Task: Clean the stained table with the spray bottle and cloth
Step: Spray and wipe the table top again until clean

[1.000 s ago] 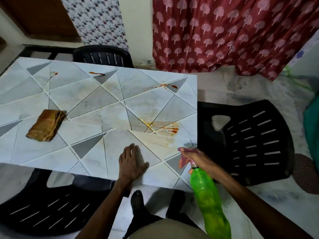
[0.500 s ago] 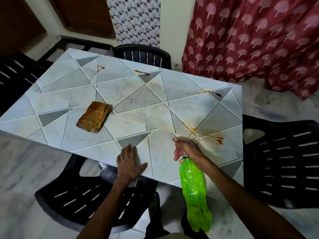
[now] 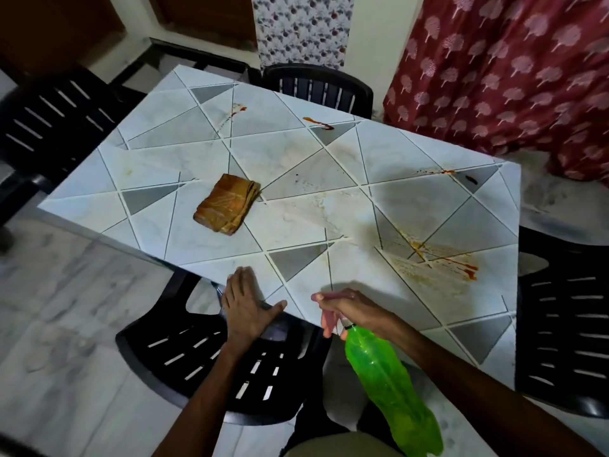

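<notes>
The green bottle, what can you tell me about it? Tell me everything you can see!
The spray bottle is bright green, see-through plastic, with a long, slightly wavy body and a pale spray head that is partly hidden. The right hand grips it at the neck, fingers curled round the head. It leans, with its head toward the table and its base toward the person, at the table's near edge. Only that hand touches it.
</notes>
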Demonstrator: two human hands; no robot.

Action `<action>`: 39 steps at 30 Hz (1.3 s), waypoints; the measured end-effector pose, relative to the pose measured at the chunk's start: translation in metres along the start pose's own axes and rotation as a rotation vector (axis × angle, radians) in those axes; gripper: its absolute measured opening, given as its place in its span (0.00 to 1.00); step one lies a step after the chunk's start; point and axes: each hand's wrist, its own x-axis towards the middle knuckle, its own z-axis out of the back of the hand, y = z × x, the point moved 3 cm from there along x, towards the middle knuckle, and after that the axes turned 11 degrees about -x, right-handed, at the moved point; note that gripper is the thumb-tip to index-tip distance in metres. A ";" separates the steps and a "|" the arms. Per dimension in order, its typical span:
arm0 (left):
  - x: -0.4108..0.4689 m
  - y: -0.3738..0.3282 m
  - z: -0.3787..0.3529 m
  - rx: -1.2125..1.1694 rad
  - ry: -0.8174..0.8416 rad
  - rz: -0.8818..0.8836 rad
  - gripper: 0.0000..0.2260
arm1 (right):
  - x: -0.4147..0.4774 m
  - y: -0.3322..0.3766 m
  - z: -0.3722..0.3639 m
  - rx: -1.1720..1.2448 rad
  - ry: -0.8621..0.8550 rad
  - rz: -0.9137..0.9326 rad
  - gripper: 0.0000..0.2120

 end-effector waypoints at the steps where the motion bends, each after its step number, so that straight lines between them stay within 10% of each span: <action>1: -0.002 0.003 -0.001 -0.002 0.008 0.009 0.55 | -0.004 -0.002 0.000 -0.019 0.009 -0.009 0.21; 29: -0.116 -0.197 -0.139 0.112 0.340 -0.306 0.55 | -0.216 -0.246 0.109 0.261 -0.415 -0.091 0.07; 39: -0.160 -0.264 -0.185 0.127 0.435 -0.472 0.56 | -0.305 -0.328 0.131 0.255 -0.654 -0.172 0.36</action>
